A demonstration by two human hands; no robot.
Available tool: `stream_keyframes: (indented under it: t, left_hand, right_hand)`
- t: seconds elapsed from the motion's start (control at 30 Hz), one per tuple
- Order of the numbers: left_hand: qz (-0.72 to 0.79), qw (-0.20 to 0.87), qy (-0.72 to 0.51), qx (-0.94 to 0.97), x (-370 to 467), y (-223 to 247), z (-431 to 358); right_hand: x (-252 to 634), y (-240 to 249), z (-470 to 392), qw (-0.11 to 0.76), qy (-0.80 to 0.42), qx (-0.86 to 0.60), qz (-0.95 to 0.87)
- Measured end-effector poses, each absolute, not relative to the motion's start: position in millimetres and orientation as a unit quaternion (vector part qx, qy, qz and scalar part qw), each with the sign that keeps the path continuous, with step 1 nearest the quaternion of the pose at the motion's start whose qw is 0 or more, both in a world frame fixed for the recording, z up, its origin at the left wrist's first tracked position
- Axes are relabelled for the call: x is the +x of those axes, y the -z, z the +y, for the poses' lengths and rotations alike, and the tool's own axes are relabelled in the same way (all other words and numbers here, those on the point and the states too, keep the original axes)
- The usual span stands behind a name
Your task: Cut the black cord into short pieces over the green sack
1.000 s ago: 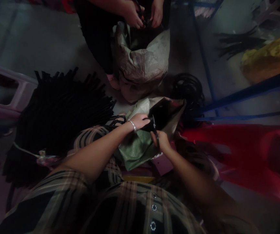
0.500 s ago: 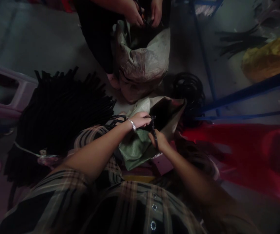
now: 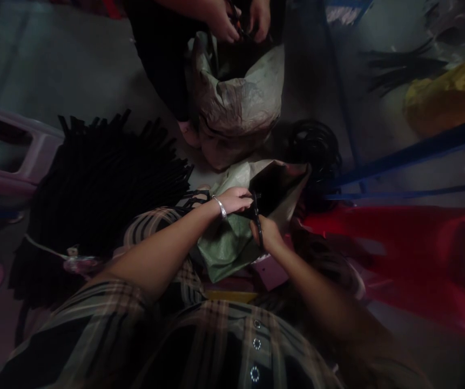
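My right hand (image 3: pixel 268 233) grips a pair of dark scissors (image 3: pixel 258 219), their blades pointing away from me beside the left fingertips. My left hand (image 3: pixel 235 200), with a silver bracelet at the wrist, is closed in a pinch on something small and dark that I cannot make out. Both hands are over the open mouth of a sack (image 3: pixel 229 246), greenish in front and pale at the rim. Its inside is dark, and what lies in it is hidden. Left of my knee lies a large bundle of black strips or tubes (image 3: pixel 106 178), tied near its lower end.
Across from me, a co-worker's hands (image 3: pixel 228 24) work above another pale sack (image 3: pixel 242 105). A black coil (image 3: pixel 314 146) lies beyond my sack. At right are blue metal bars (image 3: pixel 410 148), a red plastic item (image 3: pixel 402 254) and a yellow bag (image 3: pixel 451 86). A pink stool (image 3: pixel 41 146) stands left.
My right hand and the scissors have shifted slightly to the right. The left hand stays nearly in place, still pinched. The co-worker's hands have moved only a little.
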State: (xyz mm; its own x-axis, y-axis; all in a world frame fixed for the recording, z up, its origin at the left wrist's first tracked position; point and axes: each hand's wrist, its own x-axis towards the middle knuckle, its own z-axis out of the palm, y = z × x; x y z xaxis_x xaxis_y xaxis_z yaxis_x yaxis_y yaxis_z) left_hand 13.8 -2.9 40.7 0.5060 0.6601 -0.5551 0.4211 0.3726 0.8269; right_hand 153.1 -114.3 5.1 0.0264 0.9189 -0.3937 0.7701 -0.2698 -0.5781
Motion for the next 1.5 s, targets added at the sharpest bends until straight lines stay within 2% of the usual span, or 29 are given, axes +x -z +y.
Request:
stream_keyframes:
  t: [0.17,0.4,0.8,1.17,1.33,1.5]
  left_hand:
    - [0.488,0.623,-0.073,0.606,11,-42,1]
    - [0.477,0.387,-0.049,0.788,7,-34,3]
    - [0.472,0.343,0.0,0.812,6,-33,5]
    - [0.492,0.407,-0.059,0.768,7,-31,3]
    - [0.534,0.534,-0.115,0.645,9,-37,4]
    - [0.513,0.634,-0.146,0.56,12,-40,4]
  right_hand:
    - [154,-7,-115,0.138,-0.381,-0.717,-0.567]
    - [154,-7,-114,0.139,-0.437,-0.716,-0.527]
    - [153,-2,-113,0.129,-0.444,-0.728,-0.507]
    - [156,1,-110,0.168,-0.42,-0.73,-0.512]
    - [151,0,-108,0.133,-0.445,-0.72,-0.516]
    - [148,2,-109,0.106,-0.423,-0.715,-0.546]
